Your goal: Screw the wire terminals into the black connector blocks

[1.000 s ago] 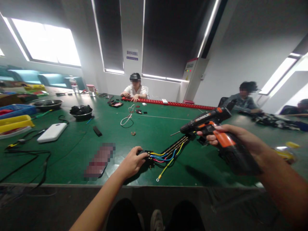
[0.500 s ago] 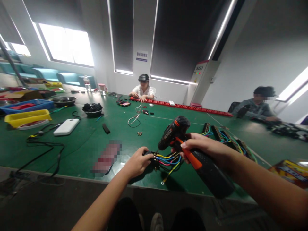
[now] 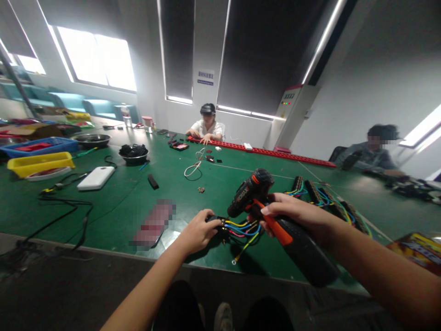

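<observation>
My right hand [image 3: 279, 214] is wrapped round the handle of a black and orange cordless drill [image 3: 253, 191], its nose tilted down to the left. The nose is right above a black terminal block [image 3: 217, 220], near its wired edge; the bit's tip is hard to make out. My left hand [image 3: 201, 232] grips that block from the left, fingers over its top and hiding part of it. Yellow, blue and red wires [image 3: 243, 227] run out of the block to the right. One yellow-green wire [image 3: 245, 250] ends in a ring lug near the table's front edge.
Several wired terminal blocks [image 3: 322, 195] lie right of the drill on the green table [image 3: 165, 172]. Small brass screws [image 3: 200, 189] lie beyond my left hand, a blurred phone [image 3: 153, 224] to its left. Trays [image 3: 41, 163] and a bowl [image 3: 133, 156] stand left. Two people sit across.
The view has shifted slightly. Both hands keep their holds on the drill and the terminal block, and the drill's nose stays over the wired edge.
</observation>
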### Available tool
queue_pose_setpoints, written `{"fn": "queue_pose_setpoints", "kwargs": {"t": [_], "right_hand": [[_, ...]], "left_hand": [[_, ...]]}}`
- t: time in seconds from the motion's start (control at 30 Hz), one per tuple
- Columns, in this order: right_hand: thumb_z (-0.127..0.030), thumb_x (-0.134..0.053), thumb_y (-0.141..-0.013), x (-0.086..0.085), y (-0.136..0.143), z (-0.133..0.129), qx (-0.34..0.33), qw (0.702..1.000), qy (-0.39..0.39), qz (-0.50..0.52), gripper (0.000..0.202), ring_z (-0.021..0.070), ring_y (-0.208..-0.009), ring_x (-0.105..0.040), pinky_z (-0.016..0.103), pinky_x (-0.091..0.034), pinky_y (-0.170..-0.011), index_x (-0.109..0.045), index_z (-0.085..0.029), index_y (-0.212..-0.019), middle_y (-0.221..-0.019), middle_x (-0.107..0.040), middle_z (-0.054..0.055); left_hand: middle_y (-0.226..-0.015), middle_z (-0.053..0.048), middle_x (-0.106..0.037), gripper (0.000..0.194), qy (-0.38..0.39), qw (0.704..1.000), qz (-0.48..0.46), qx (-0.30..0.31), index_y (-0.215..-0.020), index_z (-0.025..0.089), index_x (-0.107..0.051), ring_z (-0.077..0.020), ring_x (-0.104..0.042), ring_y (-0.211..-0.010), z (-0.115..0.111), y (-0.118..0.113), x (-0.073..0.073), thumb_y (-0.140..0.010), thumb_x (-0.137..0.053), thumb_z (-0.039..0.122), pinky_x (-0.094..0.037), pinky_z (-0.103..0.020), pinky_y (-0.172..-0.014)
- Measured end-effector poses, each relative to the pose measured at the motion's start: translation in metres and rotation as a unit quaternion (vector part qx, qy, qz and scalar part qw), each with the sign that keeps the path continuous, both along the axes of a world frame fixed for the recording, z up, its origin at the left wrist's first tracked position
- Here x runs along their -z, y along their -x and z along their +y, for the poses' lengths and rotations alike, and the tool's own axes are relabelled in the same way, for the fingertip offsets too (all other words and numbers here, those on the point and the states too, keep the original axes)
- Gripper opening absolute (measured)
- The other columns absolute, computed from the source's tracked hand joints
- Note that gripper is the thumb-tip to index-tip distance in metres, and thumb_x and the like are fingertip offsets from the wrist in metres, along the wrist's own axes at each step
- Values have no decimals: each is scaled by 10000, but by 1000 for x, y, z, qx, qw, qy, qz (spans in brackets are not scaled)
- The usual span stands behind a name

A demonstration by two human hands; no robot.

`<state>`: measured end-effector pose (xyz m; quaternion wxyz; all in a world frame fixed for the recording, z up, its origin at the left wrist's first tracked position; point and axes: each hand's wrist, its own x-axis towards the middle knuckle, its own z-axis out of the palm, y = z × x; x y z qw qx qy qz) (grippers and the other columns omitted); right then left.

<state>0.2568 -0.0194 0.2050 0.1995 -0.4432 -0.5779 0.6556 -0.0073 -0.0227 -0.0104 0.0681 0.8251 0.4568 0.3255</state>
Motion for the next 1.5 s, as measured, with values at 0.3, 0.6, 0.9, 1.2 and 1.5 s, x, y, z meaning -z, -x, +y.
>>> {"fn": "queue_pose_setpoints", "kwargs": {"t": [0.3, 0.6, 0.9, 1.2, 1.5], "right_hand": [[-247, -710, -641, -20, 4, 24, -79, 991, -29, -108, 295, 165, -572, -640, 261, -512, -533, -588, -175, -899, -679, -670, 15], [-287, -791, -689, -43, 33, 64, -236, 945, -52, -220, 272, 129, -588, -604, 239, -509, -517, -679, -193, -918, -816, -682, 35], [-426, -855, -629, -50, 64, 60, -286, 913, -8, -291, 344, 176, -543, -651, 298, -565, -497, -673, -198, -812, -669, -664, 38], [-379, -868, -608, -50, 52, 62, -260, 922, -13, -286, 333, 161, -543, -651, 281, -570, -505, -653, -189, -777, -690, -672, 33], [-332, -851, -606, -48, 48, 65, -252, 926, -19, -280, 292, 129, -513, -613, 239, -524, -462, -652, -183, -760, -713, -665, 23]], "left_hand": [[-1260, -98, -458, 371, -2, 1000, 5, -4, -1252, 274, -622, -249, -510, -1143, 0, 0, 0, -913, -526, 157, -471, -416, -1024], [-1260, -101, -468, 365, -4, 1000, -13, 1, -1238, 275, -637, -256, -505, -1156, 1, 0, 4, -904, -540, 166, -469, -420, -1028], [-1202, -103, -529, 409, 17, 995, -95, 7, -1266, 212, -461, -241, -534, -1117, 6, 4, 10, -879, -595, 207, -458, -421, -1009], [-1116, -76, -552, 465, 46, 989, -141, -4, -1239, 216, -387, -225, -575, -1012, 7, 6, 13, -841, -626, 236, -477, -409, -931], [-1105, -72, -553, 469, 49, 989, -136, -9, -1226, 221, -371, -224, -585, -996, 8, 6, 12, -836, -631, 243, -480, -398, -916]]}}
